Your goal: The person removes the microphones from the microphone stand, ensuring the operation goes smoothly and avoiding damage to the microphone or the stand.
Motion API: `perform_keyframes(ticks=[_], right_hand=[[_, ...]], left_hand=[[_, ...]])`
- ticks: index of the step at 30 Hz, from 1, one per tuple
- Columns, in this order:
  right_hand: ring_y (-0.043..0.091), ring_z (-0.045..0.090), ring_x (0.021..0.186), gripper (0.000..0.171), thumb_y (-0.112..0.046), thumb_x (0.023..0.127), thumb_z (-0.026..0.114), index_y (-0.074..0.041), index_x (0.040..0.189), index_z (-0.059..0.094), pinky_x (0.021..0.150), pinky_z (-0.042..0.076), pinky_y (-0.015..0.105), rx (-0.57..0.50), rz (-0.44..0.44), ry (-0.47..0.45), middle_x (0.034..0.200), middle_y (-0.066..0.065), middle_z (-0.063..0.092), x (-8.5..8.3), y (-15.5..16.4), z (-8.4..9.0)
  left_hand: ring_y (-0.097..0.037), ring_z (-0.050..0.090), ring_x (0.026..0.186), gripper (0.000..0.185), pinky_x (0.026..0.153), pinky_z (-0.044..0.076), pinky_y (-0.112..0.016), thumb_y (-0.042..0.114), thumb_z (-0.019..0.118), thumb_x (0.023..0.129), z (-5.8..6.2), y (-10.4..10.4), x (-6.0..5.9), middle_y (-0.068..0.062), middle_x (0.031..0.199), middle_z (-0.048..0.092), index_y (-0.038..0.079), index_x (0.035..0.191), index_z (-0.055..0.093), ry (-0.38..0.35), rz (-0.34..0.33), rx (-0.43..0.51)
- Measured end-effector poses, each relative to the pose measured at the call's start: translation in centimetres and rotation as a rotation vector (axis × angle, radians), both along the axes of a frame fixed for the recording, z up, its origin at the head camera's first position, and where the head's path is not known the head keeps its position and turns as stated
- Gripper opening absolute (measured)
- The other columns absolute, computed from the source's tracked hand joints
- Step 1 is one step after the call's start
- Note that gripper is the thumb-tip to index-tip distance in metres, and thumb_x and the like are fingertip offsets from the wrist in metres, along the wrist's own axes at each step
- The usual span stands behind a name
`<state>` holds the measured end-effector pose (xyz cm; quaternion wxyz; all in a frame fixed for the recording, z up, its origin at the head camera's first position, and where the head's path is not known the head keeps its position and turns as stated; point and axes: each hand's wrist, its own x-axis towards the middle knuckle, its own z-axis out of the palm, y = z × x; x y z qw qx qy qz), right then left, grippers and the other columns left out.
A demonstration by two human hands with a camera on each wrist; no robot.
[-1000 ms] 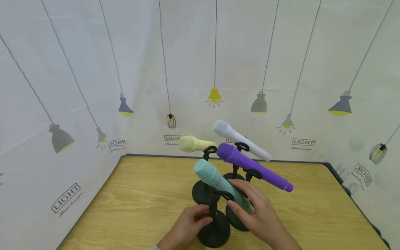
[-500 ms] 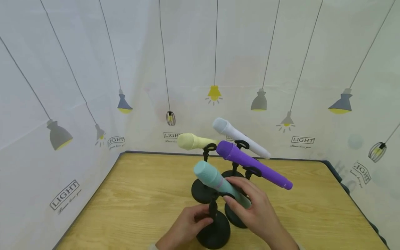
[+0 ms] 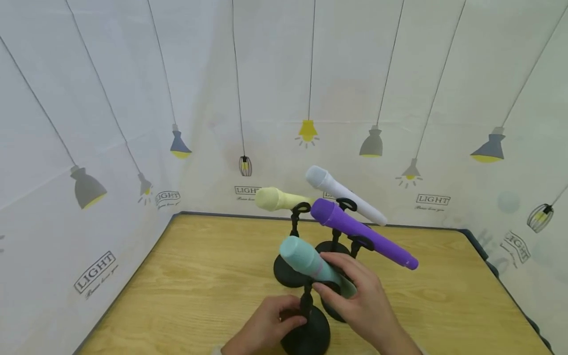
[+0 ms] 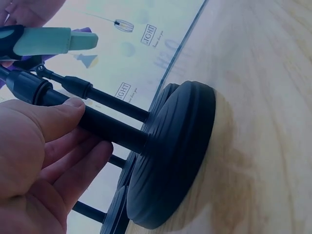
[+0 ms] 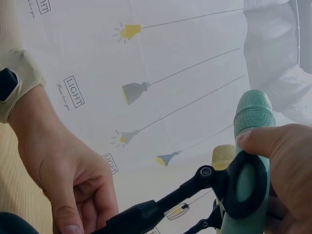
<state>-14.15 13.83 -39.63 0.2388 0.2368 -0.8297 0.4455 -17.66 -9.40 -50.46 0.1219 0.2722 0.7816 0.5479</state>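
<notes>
A teal microphone lies tilted in the clip of the nearest black stand. My right hand grips the teal microphone's body at the clip. My left hand holds the stand's thin post just above its round base. Behind stand three more microphones on black stands: a purple one, a white one and a pale yellow one.
The wooden table has a dark rim and is walled by white cloth printed with lamps. The other stands' bases crowd close behind the near stand. Bare wood lies to the left and right.
The teal microphone's head has dipped a little lower and my right hand has slid slightly down along it. My left hand stays on the post.
</notes>
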Motion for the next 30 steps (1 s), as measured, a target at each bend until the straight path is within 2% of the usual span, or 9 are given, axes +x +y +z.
perform_keyframes(ticks=[7,11,18,30], right_hand=[[0.009,0.072,0.11,0.049,-0.01,0.087,0.091,-0.023,0.131,0.074,0.091,0.061,0.032,-0.013,-0.015,0.021,0.128,-0.006,0.077,0.6,-0.3,0.5],[0.008,0.072,0.108,0.049,-0.008,0.087,0.091,-0.022,0.13,0.074,0.089,0.061,0.029,-0.035,-0.007,0.036,0.126,-0.005,0.077,0.8,-0.3,0.4],[0.008,0.073,0.108,0.047,-0.008,0.087,0.091,-0.023,0.128,0.076,0.089,0.061,0.029,-0.067,0.009,0.026,0.125,-0.004,0.078,0.9,-0.3,0.4],[0.009,0.075,0.104,0.043,-0.006,0.085,0.092,-0.022,0.123,0.078,0.087,0.062,0.029,-0.089,0.064,0.043,0.119,-0.002,0.08,0.7,-0.1,0.9]], left_hand=[[-0.002,0.074,0.104,0.021,0.089,0.059,-0.021,0.018,0.075,0.103,0.4,0.3,0.4,-0.005,0.118,0.081,0.011,0.122,0.078,-0.023,-0.024,-0.01],[-0.003,0.074,0.104,0.021,0.091,0.059,-0.021,0.017,0.075,0.103,0.4,0.5,0.6,-0.008,0.119,0.081,0.009,0.122,0.077,-0.033,-0.029,0.014],[-0.004,0.074,0.108,0.023,0.093,0.059,-0.021,0.014,0.074,0.103,-0.2,0.7,1.0,-0.012,0.12,0.079,0.004,0.124,0.075,0.007,-0.022,0.051],[-0.004,0.074,0.107,0.016,0.094,0.059,-0.022,0.012,0.073,0.103,-1.1,1.3,1.0,-0.015,0.118,0.079,0.004,0.118,0.074,-0.004,-0.011,0.102]])
